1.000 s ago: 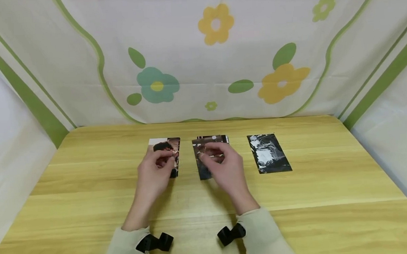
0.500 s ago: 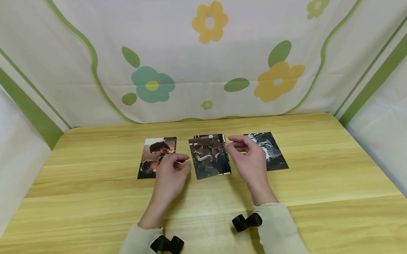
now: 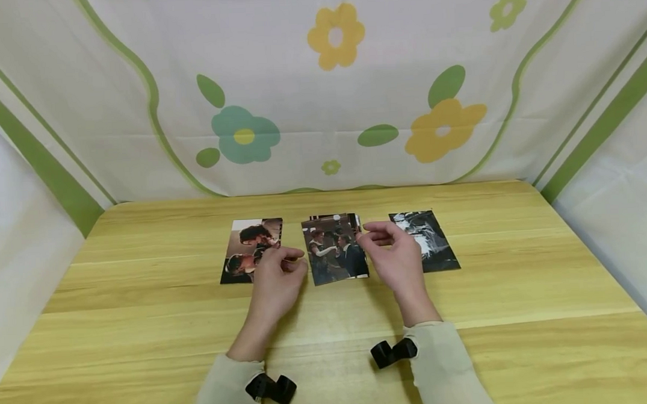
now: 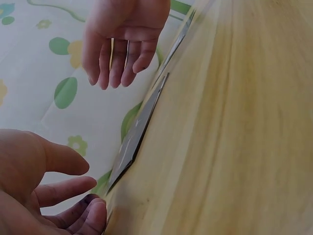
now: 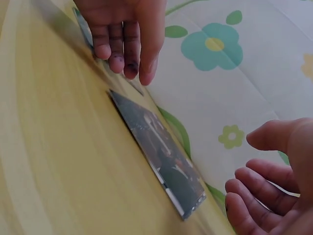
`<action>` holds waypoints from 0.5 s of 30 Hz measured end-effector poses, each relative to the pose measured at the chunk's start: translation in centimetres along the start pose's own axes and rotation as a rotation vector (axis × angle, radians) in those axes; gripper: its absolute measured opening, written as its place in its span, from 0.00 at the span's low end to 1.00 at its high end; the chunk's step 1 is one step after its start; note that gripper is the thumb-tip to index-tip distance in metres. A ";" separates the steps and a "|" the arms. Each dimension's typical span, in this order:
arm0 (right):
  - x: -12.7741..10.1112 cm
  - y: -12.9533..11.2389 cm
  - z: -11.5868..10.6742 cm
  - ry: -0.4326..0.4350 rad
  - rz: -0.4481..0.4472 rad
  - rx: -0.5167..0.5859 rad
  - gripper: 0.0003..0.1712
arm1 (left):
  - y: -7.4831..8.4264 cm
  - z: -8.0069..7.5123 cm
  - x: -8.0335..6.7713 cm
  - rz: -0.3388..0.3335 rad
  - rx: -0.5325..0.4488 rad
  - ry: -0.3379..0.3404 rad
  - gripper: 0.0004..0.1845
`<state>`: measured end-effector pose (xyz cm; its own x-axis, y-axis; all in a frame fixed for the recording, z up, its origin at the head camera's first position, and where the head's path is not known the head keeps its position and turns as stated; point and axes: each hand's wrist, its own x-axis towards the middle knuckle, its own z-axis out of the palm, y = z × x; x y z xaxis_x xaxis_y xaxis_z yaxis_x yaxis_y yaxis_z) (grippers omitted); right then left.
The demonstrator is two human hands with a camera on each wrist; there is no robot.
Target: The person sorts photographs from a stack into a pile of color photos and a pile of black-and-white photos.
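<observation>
A small stack of photo cards (image 3: 330, 259) lies in the middle of the table, its top card showing figures in dark clothes and turned slightly askew over the ones below. To its left my left hand (image 3: 277, 279) hovers with loosely bent fingers, overlapping a colour photo card (image 3: 241, 254) in the head view. My right hand (image 3: 396, 256) is at the stack's right side, fingertips close to its edge and partly covering a black-and-white photo card (image 3: 436, 251). Both wrist views show a gap between thumb and fingers, with nothing held; the stack (image 5: 164, 156) lies between the hands.
The wooden table (image 3: 330, 346) meets a white cloth backdrop (image 3: 290, 65) with flower prints just behind the cards. White cloth walls with green stripes rise on both sides. Black cameras are strapped at both sleeves.
The right hand has let go of the middle stack's top card and moved right, uncovering it. The left hand has shifted right, off the left card's upper part to beside the stack.
</observation>
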<state>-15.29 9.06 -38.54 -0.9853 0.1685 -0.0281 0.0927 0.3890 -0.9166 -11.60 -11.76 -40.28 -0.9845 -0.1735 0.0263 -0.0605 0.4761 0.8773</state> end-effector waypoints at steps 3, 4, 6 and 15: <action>0.1 0.3 0.1 -0.023 0.017 -0.019 0.19 | -0.1 0.2 0.0 0.026 -0.005 0.012 0.09; 0.1 0.5 0.1 -0.031 0.020 -0.026 0.19 | -0.2 0.3 -0.1 0.036 -0.006 0.016 0.09; 0.2 0.7 0.2 -0.045 0.026 -0.040 0.20 | -0.2 0.4 -0.1 0.051 -0.003 0.019 0.09; 0.4 1.9 0.6 -0.075 0.023 -0.120 0.22 | -0.2 0.8 -0.4 0.039 0.055 -0.013 0.15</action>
<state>-15.62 9.34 -40.56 -0.9902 0.1122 -0.0829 0.1278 0.4920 -0.8612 -11.31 -11.14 -40.86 -0.9883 -0.1432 0.0532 -0.0309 0.5289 0.8481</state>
